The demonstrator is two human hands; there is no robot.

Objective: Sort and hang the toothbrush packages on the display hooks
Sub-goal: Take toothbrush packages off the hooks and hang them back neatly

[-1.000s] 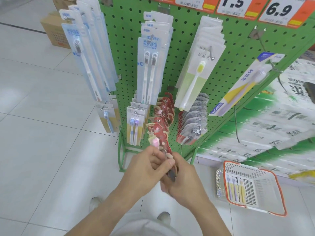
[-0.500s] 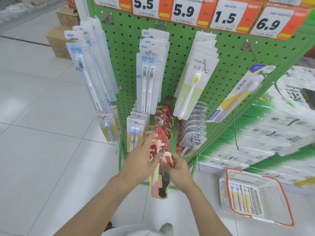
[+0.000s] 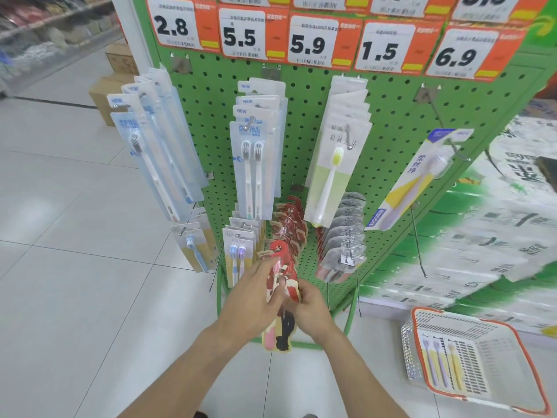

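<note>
Both hands met low in front of a green pegboard display point(image 3: 304, 122), holding a red and pink toothbrush package point(image 3: 281, 324) between them. The left hand point(image 3: 256, 297) had its fingers curled round the package's upper left edge, with the thumb pressed on the printed face, while the right hand point(image 3: 310, 309) pinched the package's right edge from the other side. The package hung roughly upright, its red top point(image 3: 278, 248) reaching up to the front of a row of matching red packages point(image 3: 291, 224) strung on a lower hook, and its pink lower end showed below the hands. Whether its hanging hole was already on the hook could not be told. Just left of that row hung small twin-brush packs point(image 3: 239, 251), and further left a single blue brush pack point(image 3: 196, 251). To the right hung a row of clear grey blister packs point(image 3: 343, 236). On the upper hooks were long pale-blue packs point(image 3: 156, 146), twin grey-bristle packs point(image 3: 256, 158), green-brush packs point(image 3: 334, 176) and one tilted yellow and purple pack point(image 3: 416, 182). Price tags point(image 3: 310, 40) reading 2.8, 5.5, 5.9, 1.5 and 6.9 ran across the top of the board. An orange-rimmed shopping basket point(image 3: 518, 336) stood on the tiled floor point(image 3: 75, 267) to the right, with several yellow-backed toothbrush packs point(image 3: 440, 366) lying in it.
</note>
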